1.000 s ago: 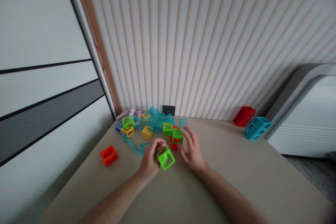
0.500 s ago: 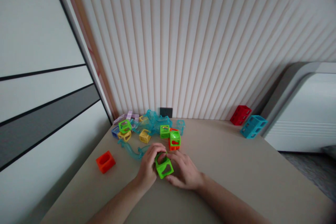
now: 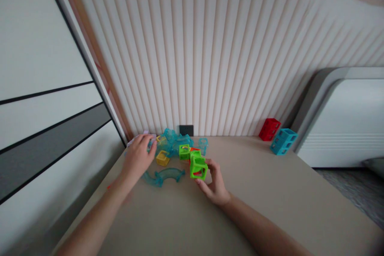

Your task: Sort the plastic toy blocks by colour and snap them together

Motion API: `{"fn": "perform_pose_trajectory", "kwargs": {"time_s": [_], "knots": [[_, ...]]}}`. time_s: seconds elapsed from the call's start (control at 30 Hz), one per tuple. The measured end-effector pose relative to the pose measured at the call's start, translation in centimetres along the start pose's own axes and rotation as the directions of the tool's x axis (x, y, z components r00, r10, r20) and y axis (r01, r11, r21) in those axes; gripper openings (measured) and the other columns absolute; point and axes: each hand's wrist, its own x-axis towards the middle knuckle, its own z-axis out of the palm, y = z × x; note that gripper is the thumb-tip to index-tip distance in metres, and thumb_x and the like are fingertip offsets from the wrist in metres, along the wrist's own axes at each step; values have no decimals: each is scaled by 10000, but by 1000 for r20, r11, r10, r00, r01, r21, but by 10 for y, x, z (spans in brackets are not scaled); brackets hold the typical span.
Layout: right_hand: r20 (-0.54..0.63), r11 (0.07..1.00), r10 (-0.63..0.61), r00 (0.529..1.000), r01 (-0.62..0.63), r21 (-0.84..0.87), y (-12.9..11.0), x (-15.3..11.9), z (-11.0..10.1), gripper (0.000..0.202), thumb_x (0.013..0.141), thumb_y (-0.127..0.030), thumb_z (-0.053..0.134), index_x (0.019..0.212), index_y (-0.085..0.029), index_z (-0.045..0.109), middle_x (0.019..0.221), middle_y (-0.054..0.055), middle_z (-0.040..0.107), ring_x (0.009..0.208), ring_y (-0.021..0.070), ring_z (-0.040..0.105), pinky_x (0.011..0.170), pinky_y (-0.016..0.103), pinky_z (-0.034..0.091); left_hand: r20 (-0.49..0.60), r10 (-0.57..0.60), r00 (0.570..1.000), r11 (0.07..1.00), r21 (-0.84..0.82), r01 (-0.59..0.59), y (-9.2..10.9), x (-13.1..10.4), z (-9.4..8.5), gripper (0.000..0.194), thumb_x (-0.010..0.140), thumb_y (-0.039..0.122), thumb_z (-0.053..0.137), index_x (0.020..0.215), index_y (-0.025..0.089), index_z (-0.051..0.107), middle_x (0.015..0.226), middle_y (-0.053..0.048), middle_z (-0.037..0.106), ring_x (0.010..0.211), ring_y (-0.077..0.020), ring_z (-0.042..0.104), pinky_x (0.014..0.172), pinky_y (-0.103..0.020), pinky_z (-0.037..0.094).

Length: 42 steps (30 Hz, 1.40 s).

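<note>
My right hand [image 3: 216,186] grips a lime-green open-sided cube block [image 3: 198,168] between thumb and fingers, in front of the small stack at the middle of the table. Behind it are another green cube block [image 3: 184,151] and a mostly covered orange-red one. My left hand [image 3: 138,154] reaches over the left side of the pile, thumb and fingers apart and nothing visible between them; it hides the blocks below. Just right of it are a yellow cube block [image 3: 162,158] and clear teal track pieces [image 3: 177,142]. A curved teal tube piece [image 3: 170,174] lies nearer me.
At the far right of the table [image 3: 252,192] stand a red block stack [image 3: 269,129] and a blue block stack [image 3: 283,141]. A ribbed wall with a black socket [image 3: 186,130] rises behind. A cabinet [image 3: 57,136] borders the left, a pale grey headboard [image 3: 345,128] the right.
My left hand has let go of the green block and moved left and away over the pile. My right hand has carried the block slightly right and toward the stack. The view has shifted slightly.
</note>
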Motion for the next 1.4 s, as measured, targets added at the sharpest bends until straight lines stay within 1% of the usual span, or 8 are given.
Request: {"fn": "perform_pose_trajectory", "kwargs": {"time_s": [0.17,0.27,0.37,0.57,0.8,0.97,1.23,1.4], "knots": [[-93,995,95,991,-99,-31,5,5,1,492,921,-414,627,1327,-242,409,1037,84,608,896,228,627,746,358,567,317,-369,874,886,403,228,-46,30,9,599,951,546,334,1106,95,696,1026,-255,681,1023,-429,654,813,-516,529],[-90,995,100,991,-102,-14,5,9,-1,479,925,-407,627,1326,-240,426,1028,82,627,866,217,636,716,340,569,417,-460,784,867,400,297,-55,30,16,708,916,655,302,1205,116,658,1071,-270,701,1032,-453,665,805,-535,517],[-65,995,95,993,-96,-15,4,10,-1,487,925,-405,627,1337,-236,429,1026,83,642,866,217,648,708,338,574,484,-448,752,888,341,309,-55,28,21,769,874,736,318,1310,161,585,1117,-243,716,1064,-456,666,843,-553,502],[-38,996,87,995,-86,16,3,10,-1,506,923,-388,628,1353,-221,419,1048,98,656,879,218,667,705,335,591,444,-398,803,912,289,292,-53,21,23,559,878,565,453,1231,152,584,1160,-201,716,1063,-385,689,827,-432,521],[-13,996,84,996,-84,11,5,7,-1,507,926,-386,627,1361,-225,423,1063,108,649,899,234,662,726,365,594,270,-320,908,944,178,279,-50,10,32,398,861,324,541,1195,108,550,1170,-204,671,1096,-347,660,893,-407,515],[1,996,89,996,-89,-29,5,7,-2,497,924,-378,627,1355,-240,422,1043,93,630,876,227,653,721,366,590,257,-227,939,971,137,197,-41,5,37,319,857,199,556,1174,175,577,1257,-131,587,1170,-266,609,1005,-348,477],[36,997,81,996,-80,-13,3,9,-2,489,924,-345,616,1358,-248,412,1028,81,614,811,205,634,671,336,566,225,36,974,982,172,-76,-19,4,21,386,826,56,567,1168,219,637,1324,-136,539,1263,-323,520,1019,-429,494],[53,999,53,997,-53,0,1,9,-2,506,909,-325,627,1356,-244,403,997,67,605,748,183,609,638,315,550,163,86,983,979,168,-114,-3,4,16,406,889,69,480,1233,228,628,1310,-152,547,1250,-348,512,1021,-480,481]]}}
